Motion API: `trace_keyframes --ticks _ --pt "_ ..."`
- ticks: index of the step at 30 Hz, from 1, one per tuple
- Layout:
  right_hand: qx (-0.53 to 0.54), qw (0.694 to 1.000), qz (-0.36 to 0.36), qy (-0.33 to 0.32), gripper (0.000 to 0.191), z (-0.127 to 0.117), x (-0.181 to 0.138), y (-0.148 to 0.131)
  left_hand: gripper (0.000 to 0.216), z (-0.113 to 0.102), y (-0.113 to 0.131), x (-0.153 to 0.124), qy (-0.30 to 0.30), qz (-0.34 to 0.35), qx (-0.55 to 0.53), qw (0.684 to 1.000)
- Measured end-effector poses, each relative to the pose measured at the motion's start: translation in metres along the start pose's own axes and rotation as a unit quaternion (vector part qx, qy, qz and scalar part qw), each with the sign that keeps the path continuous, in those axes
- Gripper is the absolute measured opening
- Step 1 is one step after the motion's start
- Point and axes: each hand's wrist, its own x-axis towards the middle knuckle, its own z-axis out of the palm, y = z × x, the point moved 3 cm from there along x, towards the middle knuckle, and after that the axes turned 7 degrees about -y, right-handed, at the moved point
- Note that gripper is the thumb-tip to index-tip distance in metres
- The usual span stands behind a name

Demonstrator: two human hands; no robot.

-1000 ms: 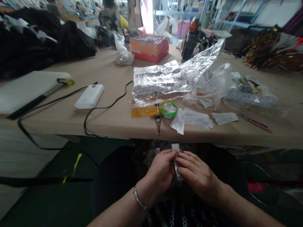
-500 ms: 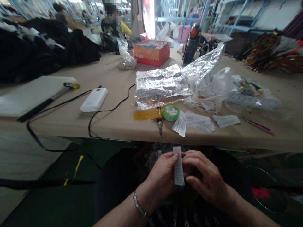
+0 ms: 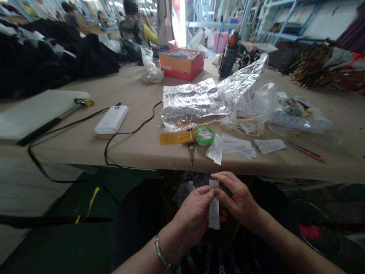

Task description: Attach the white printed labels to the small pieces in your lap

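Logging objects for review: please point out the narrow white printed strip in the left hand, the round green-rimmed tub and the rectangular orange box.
Narrow white printed strip (image 3: 214,215), head view: printed lower part.
Round green-rimmed tub (image 3: 212,138), head view: rim's right side.
Rectangular orange box (image 3: 174,67), head view: front wall.

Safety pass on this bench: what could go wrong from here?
1. The pen-shaped tool lies with its tip toward the person, right by the front edge of the table. A bump could knock it off; whether it is hot can't be told.
2. The black cable hangs in a loop below that edge, so it might get snagged.
3. The printed strip pinched in the left hand is narrow and might bend or slip.
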Motion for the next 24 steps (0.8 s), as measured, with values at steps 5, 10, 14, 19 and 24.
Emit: trace_keyframes --ticks 5,10,14,19,24 --pt "-0.021 1.0 -0.002 -0.006 0.026 -0.001 0.001 0.0 0.027 0.0 0.0 0.001 -0.003 0.01 0.003 1.0" --pt "-0.023 1.0 -0.004 -0.02 0.026 0.0 0.0 0.001 0.024 -0.001 0.001 0.001 0.004 0.005 0.009 1.0" --pt "-0.019 1.0 0.001 -0.021 0.025 0.002 0.0 0.001 0.023 -0.002 0.0 0.002 0.0 0.01 0.005 1.0" --pt "0.016 0.999 0.025 -0.02 0.027 0.004 -0.001 0.004 0.024 -0.004 -0.001 0.002 0.002 0.014 0.004 1.0" --pt "0.219 0.964 0.149 -0.007 0.028 0.009 0.002 0.016 0.02 -0.005 0.002 -0.001 0.016 0.02 0.009 1.0"
